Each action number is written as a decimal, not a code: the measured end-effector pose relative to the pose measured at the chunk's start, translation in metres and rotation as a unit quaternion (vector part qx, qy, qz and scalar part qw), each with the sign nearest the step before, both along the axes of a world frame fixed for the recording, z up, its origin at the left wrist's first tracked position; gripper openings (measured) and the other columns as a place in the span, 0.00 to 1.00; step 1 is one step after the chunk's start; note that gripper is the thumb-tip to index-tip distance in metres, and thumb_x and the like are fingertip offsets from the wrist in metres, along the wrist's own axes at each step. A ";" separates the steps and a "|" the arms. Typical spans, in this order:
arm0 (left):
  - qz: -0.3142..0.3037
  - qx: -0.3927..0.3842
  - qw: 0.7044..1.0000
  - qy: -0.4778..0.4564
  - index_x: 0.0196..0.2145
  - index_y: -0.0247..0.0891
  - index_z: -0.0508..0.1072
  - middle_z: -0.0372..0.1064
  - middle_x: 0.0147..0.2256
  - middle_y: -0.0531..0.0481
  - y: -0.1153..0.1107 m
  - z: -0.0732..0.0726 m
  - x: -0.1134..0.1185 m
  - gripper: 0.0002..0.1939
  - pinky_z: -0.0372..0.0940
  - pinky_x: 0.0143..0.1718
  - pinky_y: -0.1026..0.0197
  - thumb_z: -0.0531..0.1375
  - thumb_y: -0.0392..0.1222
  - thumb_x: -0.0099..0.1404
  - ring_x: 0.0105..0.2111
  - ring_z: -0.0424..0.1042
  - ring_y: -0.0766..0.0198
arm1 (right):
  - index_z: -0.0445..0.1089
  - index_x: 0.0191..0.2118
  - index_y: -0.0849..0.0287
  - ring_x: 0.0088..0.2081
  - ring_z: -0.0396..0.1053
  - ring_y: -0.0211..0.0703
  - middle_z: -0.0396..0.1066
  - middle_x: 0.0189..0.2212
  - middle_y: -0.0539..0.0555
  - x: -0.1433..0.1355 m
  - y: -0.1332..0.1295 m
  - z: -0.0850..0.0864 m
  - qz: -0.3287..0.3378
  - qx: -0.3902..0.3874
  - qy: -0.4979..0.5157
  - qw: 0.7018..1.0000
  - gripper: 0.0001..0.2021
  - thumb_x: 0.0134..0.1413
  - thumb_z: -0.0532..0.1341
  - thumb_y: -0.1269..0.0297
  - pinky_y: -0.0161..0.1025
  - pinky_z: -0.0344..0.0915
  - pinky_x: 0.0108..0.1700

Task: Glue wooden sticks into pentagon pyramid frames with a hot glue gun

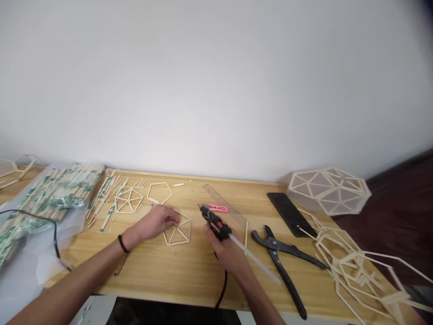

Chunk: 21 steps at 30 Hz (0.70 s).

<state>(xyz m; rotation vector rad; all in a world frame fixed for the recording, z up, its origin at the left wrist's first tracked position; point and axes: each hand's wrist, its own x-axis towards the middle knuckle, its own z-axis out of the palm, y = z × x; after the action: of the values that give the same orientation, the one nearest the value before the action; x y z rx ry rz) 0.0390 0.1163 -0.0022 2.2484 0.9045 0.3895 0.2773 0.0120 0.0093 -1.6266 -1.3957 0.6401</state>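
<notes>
My right hand [231, 256] is wrapped round a black hot glue gun [216, 224], its nozzle pointing up and left. A long clear glue stick [255, 259] sticks out of its back end. My left hand [158, 222] is over a pentagon frame of thin wooden sticks [183, 241] with inner spokes. Its fingertips are pinched together near the middle of that frame, and what they hold is hidden. Behind the left hand lie a plain stick pentagon [160, 183] and another spoked one [129, 211].
Packs of wrapped chopsticks [74, 183] lie at left with loose sticks beside them. A clear ruler [223, 202], pink cutter [218, 208], large pliers [275, 245] and black phone [287, 212] lie right of centre. Stick structures [329, 187] stand far right. A black cord hangs below the glue gun.
</notes>
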 end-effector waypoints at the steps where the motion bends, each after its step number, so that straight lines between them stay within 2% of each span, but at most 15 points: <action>1: -0.011 0.003 1.000 -0.008 0.35 0.37 0.82 0.80 0.34 0.48 0.001 0.001 0.000 0.08 0.69 0.39 0.63 0.63 0.33 0.72 0.35 0.77 0.63 | 0.73 0.31 0.54 0.29 0.72 0.49 0.74 0.25 0.53 -0.004 0.013 0.000 0.024 -0.011 0.006 1.000 0.14 0.60 0.61 0.49 0.41 0.70 0.33; 4: -0.035 0.012 0.999 -0.035 0.35 0.38 0.82 0.79 0.35 0.46 0.004 -0.001 -0.001 0.10 0.68 0.42 0.61 0.62 0.34 0.73 0.38 0.76 0.61 | 0.70 0.33 0.54 0.29 0.71 0.47 0.73 0.26 0.50 -0.014 0.046 -0.004 0.081 -0.041 0.025 0.996 0.12 0.59 0.62 0.51 0.40 0.68 0.34; 7: -0.049 0.007 0.997 -0.060 0.35 0.38 0.83 0.77 0.35 0.47 0.005 -0.005 -0.003 0.10 0.68 0.43 0.62 0.62 0.35 0.74 0.39 0.76 0.62 | 0.67 0.34 0.55 0.29 0.68 0.44 0.72 0.27 0.49 -0.017 0.060 -0.016 0.100 -0.064 0.047 0.992 0.11 0.60 0.61 0.53 0.39 0.65 0.34; 10: -0.048 -0.010 0.996 -0.078 0.38 0.39 0.83 0.77 0.36 0.48 0.002 -0.007 -0.002 0.09 0.68 0.43 0.62 0.62 0.35 0.75 0.39 0.75 0.63 | 0.65 0.34 0.54 0.29 0.66 0.42 0.69 0.27 0.48 -0.014 0.057 -0.026 0.101 -0.090 0.065 0.989 0.11 0.63 0.60 0.53 0.38 0.64 0.33; 12: -0.049 0.007 0.995 -0.092 0.38 0.39 0.82 0.77 0.35 0.49 0.001 -0.006 -0.001 0.09 0.68 0.43 0.62 0.62 0.33 0.74 0.39 0.75 0.63 | 0.65 0.35 0.54 0.28 0.66 0.41 0.68 0.26 0.47 -0.010 0.053 -0.030 0.109 -0.109 0.068 0.986 0.11 0.63 0.62 0.54 0.37 0.64 0.33; 21: -0.058 -0.018 0.995 -0.076 0.41 0.40 0.80 0.78 0.37 0.50 0.003 0.001 -0.001 0.07 0.68 0.44 0.61 0.61 0.35 0.76 0.39 0.74 0.63 | 0.69 0.38 0.55 0.25 0.69 0.38 0.72 0.27 0.47 -0.008 0.046 -0.032 0.080 -0.162 0.083 0.980 0.07 0.60 0.66 0.59 0.34 0.67 0.29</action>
<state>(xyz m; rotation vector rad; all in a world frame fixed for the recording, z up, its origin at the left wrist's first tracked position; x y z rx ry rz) 0.0380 0.1192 -0.0017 2.1925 0.6936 0.4808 0.2691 0.0585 -0.0230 -1.6731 -1.3584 1.1220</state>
